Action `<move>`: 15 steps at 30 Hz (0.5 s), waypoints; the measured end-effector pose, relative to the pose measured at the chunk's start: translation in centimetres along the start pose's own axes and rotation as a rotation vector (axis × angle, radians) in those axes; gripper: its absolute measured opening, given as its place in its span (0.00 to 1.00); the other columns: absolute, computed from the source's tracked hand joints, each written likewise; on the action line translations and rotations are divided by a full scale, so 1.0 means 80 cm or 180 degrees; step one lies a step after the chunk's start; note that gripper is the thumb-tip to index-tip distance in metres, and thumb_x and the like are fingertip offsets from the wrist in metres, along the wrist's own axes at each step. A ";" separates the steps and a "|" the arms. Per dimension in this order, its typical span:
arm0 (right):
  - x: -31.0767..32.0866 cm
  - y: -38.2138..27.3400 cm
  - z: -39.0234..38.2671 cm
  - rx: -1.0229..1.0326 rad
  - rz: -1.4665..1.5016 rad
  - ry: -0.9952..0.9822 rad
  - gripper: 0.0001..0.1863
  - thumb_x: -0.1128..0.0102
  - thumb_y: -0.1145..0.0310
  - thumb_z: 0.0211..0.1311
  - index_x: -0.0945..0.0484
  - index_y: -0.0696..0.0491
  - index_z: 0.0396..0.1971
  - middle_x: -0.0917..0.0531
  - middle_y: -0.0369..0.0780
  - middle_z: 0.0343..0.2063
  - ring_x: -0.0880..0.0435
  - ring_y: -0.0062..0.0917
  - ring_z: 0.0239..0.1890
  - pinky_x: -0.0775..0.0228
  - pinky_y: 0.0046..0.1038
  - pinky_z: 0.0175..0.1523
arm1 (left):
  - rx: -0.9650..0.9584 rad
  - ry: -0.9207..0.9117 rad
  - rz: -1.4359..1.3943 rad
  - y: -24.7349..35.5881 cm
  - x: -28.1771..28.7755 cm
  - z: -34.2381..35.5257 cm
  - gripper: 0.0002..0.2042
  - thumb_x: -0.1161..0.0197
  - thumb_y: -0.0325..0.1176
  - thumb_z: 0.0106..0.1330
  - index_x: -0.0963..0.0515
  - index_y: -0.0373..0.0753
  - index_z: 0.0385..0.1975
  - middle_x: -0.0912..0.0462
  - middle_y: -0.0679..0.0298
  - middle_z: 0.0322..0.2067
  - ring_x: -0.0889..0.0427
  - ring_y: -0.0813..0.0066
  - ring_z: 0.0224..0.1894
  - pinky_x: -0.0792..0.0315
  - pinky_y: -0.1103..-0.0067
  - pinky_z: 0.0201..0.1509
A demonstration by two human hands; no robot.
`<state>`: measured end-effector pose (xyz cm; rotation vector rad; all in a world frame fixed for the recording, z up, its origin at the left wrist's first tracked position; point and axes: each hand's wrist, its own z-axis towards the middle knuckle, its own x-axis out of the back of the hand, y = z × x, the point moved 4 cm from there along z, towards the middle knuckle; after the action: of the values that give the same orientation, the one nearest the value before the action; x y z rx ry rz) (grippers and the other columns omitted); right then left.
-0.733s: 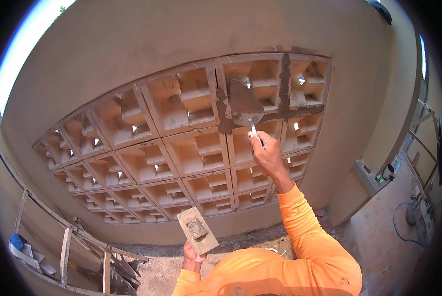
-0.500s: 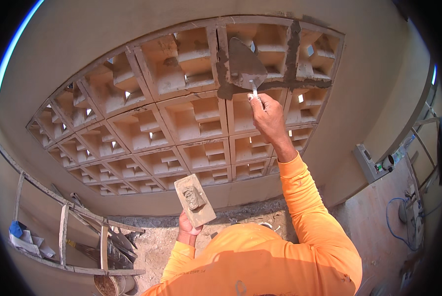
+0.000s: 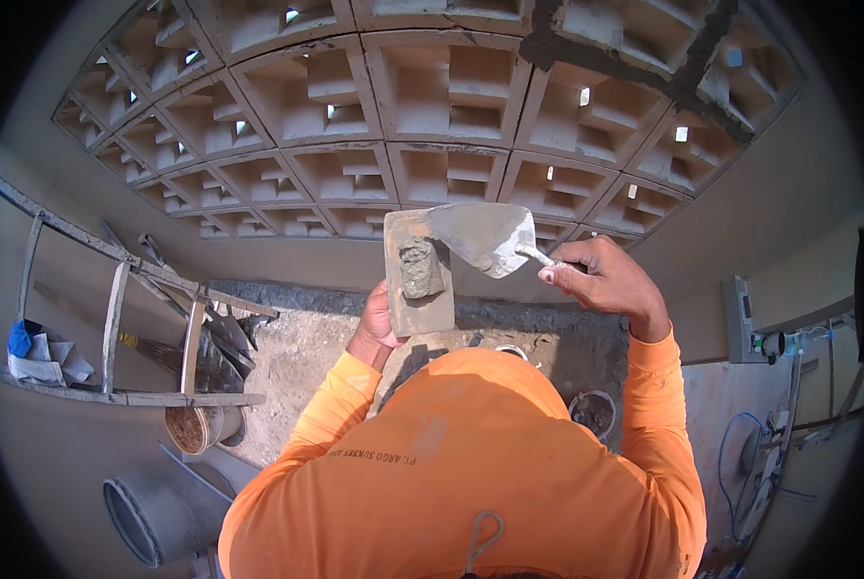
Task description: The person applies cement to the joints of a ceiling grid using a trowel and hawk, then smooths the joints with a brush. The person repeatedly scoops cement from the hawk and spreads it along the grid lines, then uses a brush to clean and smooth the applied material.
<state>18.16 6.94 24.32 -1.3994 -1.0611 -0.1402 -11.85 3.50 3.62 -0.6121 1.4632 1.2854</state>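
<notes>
My left hand (image 3: pixel 380 318) is closed on a flat rectangular mortar board (image 3: pixel 429 317), held out in front of me. A lump of wet grey mortar (image 3: pixel 419 270) sits on its face. Gripped by its handle in my right hand (image 3: pixel 605 275) is a pointed trowel (image 3: pixel 485 232). Its blade reaches left, with the tip over the board's far edge beside the mortar; whether they touch I cannot tell. Beyond both hands stands a wall of pale ventilation blocks (image 3: pixel 448 82). Dark wet mortar (image 3: pixel 605 53) covers some joints at its upper right.
A wooden ladder (image 3: pixel 115 326) stands at the left, with crumpled paper (image 3: pixel 51 362) on it. Below it are a bucket (image 3: pixel 192 427) and a grey cylindrical container (image 3: pixel 162 511). Another bucket (image 3: pixel 594 413) is near my right side. A blue cable (image 3: pixel 731 473) lies at the far right.
The trowel has come down from the upper-right block joints to the mortar board. My view has tilted downward, and the board appears higher in it.
</notes>
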 end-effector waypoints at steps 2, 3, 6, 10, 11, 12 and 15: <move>0.001 -0.009 0.000 0.0140 -0.0138 -0.0027 0.24 0.34 0.53 0.70 0.20 0.62 0.26 0.28 0.42 0.15 0.34 0.28 0.20 0.38 0.34 0.29 | 0.0018 0.0027 -0.0022 -0.005 0.001 0.002 0.28 0.35 0.29 0.69 0.31 0.33 0.68 0.18 0.52 0.59 0.15 0.58 0.59 0.20 0.63 0.64; 0.002 -0.011 -0.001 0.0203 -0.0214 -0.0035 0.24 0.34 0.53 0.70 0.20 0.62 0.27 0.28 0.44 0.15 0.33 0.30 0.21 0.37 0.35 0.29 | 0.0031 0.0034 -0.0037 -0.007 0.001 0.005 0.27 0.35 0.29 0.69 0.31 0.33 0.68 0.18 0.52 0.59 0.15 0.58 0.58 0.20 0.63 0.64; -0.001 -0.005 0.001 0.0144 -0.0587 0.0024 0.24 0.34 0.53 0.70 0.19 0.63 0.30 0.24 0.50 0.18 0.29 0.40 0.20 0.33 0.40 0.31 | 0.0053 0.0119 0.0077 -0.011 0.001 0.009 0.26 0.34 0.30 0.69 0.29 0.32 0.67 0.17 0.52 0.58 0.14 0.59 0.57 0.19 0.64 0.63; -0.008 -0.007 -0.006 0.0021 -0.1059 0.0410 0.21 0.34 0.53 0.69 0.18 0.60 0.31 0.20 0.52 0.22 0.21 0.50 0.26 0.29 0.44 0.34 | 0.0099 0.0251 0.0208 -0.010 -0.002 0.005 0.26 0.33 0.30 0.68 0.28 0.31 0.65 0.16 0.53 0.56 0.14 0.60 0.56 0.19 0.64 0.63; -0.009 -0.011 -0.008 -0.0070 -0.1266 0.0518 0.20 0.33 0.54 0.68 0.17 0.60 0.32 0.19 0.52 0.23 0.20 0.51 0.27 0.28 0.45 0.34 | 0.0096 0.0249 0.0251 -0.009 0.002 0.006 0.26 0.33 0.30 0.68 0.28 0.30 0.65 0.16 0.53 0.56 0.14 0.60 0.56 0.19 0.65 0.63; -0.011 -0.015 -0.012 -0.0161 -0.1471 0.0627 0.19 0.33 0.54 0.68 0.17 0.59 0.32 0.18 0.52 0.24 0.19 0.52 0.29 0.28 0.46 0.35 | 0.0091 0.0246 0.0295 -0.007 0.005 0.007 0.26 0.33 0.30 0.68 0.28 0.30 0.65 0.16 0.53 0.56 0.14 0.60 0.56 0.19 0.65 0.63; -0.011 -0.030 -0.023 0.0305 -0.1665 0.1916 0.16 0.31 0.56 0.65 0.16 0.56 0.32 0.19 0.48 0.24 0.18 0.50 0.28 0.27 0.44 0.34 | 0.0090 0.0050 0.0242 -0.007 0.009 0.003 0.26 0.33 0.30 0.68 0.28 0.30 0.65 0.16 0.52 0.57 0.14 0.61 0.56 0.19 0.65 0.63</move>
<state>17.04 4.39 25.80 -0.8747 -0.8792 -0.8271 -11.50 3.77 2.76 -0.5538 1.5278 1.3191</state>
